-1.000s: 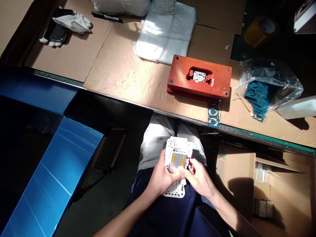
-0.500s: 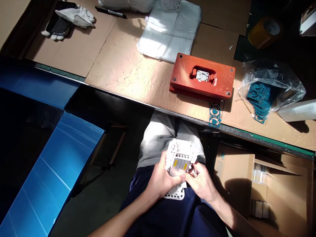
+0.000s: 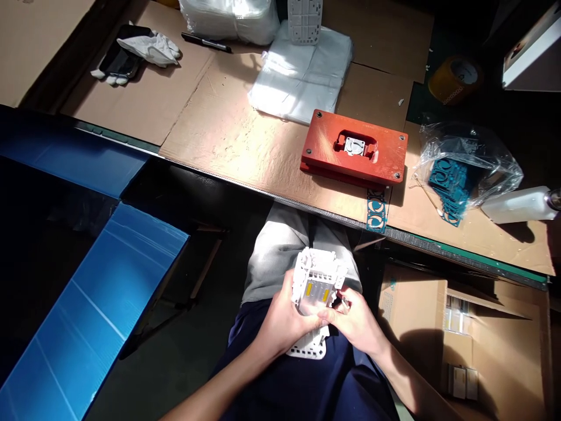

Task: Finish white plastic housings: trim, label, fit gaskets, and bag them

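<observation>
A: Your left hand (image 3: 287, 320) is gripping the white unit (image 3: 317, 279) around eight o'clock, your right hand (image 3: 357, 323) around four. Both are closing only to the unit's width, with thumbs (image 3: 331, 317) meeting on top; the fingers beneath are hidden.

B: You're holding it over your lap (image 3: 272, 272), probably so both sides are staying steady and the face is catching light.

A: That face is showing a silvery panel (image 3: 317, 295) with two yellow strips (image 3: 326, 294). Square holes are lining the unit's rounded six o'clock end.

B: At four o'clock, an open carton (image 3: 412, 324) is standing beside you, seemingly for easy reach.

A: Farther off, at one o'clock, the red block (image 3: 385, 156) is lying on the bench, its recess apparently keeping a small white piece (image 3: 354, 146) in place.

B: Beyond, at twelve, clear bags (image 3: 298, 79) are lying flat.
</observation>
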Available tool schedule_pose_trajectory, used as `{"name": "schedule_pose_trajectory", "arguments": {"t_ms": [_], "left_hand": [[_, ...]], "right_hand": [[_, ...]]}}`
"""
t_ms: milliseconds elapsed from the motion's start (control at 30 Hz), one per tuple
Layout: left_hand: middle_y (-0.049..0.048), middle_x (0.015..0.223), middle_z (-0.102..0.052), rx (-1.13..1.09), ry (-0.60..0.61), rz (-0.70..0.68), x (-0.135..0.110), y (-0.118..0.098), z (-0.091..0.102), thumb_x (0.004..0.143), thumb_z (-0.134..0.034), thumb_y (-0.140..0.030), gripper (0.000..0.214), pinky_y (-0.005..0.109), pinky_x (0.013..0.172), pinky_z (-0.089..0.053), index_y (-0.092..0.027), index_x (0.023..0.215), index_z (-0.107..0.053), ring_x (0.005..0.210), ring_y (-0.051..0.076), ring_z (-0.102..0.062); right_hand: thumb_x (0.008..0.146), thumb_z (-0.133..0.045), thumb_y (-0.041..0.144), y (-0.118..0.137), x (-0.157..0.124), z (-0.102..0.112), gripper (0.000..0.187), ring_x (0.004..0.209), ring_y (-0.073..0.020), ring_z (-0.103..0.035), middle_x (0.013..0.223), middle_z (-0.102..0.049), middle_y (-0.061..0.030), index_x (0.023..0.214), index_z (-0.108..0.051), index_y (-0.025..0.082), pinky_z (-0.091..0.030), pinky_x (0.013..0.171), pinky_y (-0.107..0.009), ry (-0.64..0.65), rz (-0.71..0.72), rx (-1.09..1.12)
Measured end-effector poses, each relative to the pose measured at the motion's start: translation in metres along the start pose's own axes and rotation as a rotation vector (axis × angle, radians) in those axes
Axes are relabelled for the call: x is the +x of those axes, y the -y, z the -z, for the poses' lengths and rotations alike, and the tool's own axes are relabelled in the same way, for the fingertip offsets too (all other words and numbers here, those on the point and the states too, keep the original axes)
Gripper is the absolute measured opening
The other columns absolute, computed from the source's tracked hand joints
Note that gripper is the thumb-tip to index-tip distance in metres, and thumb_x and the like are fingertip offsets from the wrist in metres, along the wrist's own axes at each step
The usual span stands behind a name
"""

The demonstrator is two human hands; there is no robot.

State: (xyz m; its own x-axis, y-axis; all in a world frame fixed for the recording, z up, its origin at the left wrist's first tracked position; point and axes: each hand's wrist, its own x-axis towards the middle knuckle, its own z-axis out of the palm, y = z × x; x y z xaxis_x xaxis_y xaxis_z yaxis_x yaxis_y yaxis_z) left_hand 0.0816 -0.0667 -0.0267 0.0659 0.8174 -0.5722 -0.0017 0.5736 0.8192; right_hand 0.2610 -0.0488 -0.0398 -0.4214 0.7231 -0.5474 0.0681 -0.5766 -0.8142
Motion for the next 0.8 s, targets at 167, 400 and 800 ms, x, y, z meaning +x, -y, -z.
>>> {"name": "schedule_pose_trajectory", "arguments": {"t_ms": [167,400,800], "left_hand": [[0.0056,0.112,-0.071,-0.067,0.033,-0.008,-0.004,0.003,-0.001,0.063,-0.092,-0.027,0.077,0.035,0.084,-0.054,-0.021,0.125,-0.046,0.099,0.025,-0.068],[0.0051,0.115,-0.070,-0.098,0.032,0.009,0.001,0.009,0.002,0.064,-0.091,-0.022,0.075,0.034,0.085,-0.054,-0.022,0.124,-0.046,0.101,0.024,-0.068],[0.0096,0.117,-0.070,-0.126,0.077,-0.008,-0.008,0.005,0.003,0.061,-0.093,-0.029,0.086,0.039,0.088,-0.055,-0.021,0.131,-0.044,0.104,0.029,-0.068]], "right_hand": [[0.084,-0.075,0.035,-0.005,-0.010,-0.004,0.033,0.084,-0.0238,-0.073,0.095,-0.077,-0.0123,0.110,-0.069,0.015,-0.061,0.080,-0.035,-0.138,0.053,-0.273],[0.082,-0.076,0.033,0.003,-0.001,-0.004,0.030,0.089,-0.0240,-0.073,0.100,-0.077,-0.0101,0.107,-0.070,0.018,-0.060,0.084,-0.035,-0.119,0.051,-0.275],[0.078,-0.081,0.045,0.004,-0.016,-0.009,0.046,0.084,-0.0262,-0.074,0.096,-0.078,-0.0129,0.112,-0.071,0.016,-0.063,0.084,-0.039,-0.130,-0.025,-0.153]]}}
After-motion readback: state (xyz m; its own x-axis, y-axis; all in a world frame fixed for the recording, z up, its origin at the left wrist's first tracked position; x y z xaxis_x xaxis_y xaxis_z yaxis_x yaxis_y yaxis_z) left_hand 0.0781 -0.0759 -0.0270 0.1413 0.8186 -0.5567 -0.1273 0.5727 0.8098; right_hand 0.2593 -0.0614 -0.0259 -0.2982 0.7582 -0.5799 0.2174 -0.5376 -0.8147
